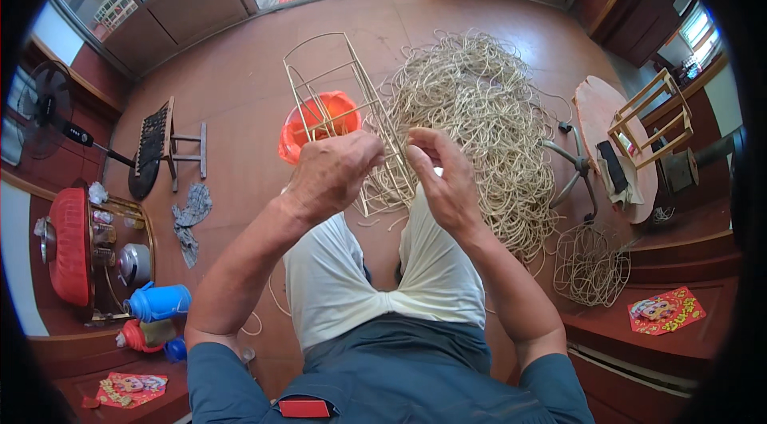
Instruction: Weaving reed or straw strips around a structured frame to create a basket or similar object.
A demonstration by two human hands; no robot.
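Note:
A light frame of thin, cord-coloured bars [331,66] stands tilted between my knees. My left hand [335,172] is closed at its near side, the fingers pressed together; whatever they grip is hidden under the knuckles. On the frame's other side is my right hand [444,184], its fingers loosely curved and a gap showing between thumb and forefinger. I make out nothing in it. Behind the frame sits an orange-red bucket or bag-lined tub [289,140], partly seen through the bars. To the right spreads a big heap of pale cord [487,104].
A bench [169,140] and a standing fan [76,132] are at the left, with a grey cloth [192,216] on the floor. A blue thermos [164,302] lies nearer. On the right are a round tabletop [595,108], a small wooden frame [675,116] and a loose cord coil [591,268].

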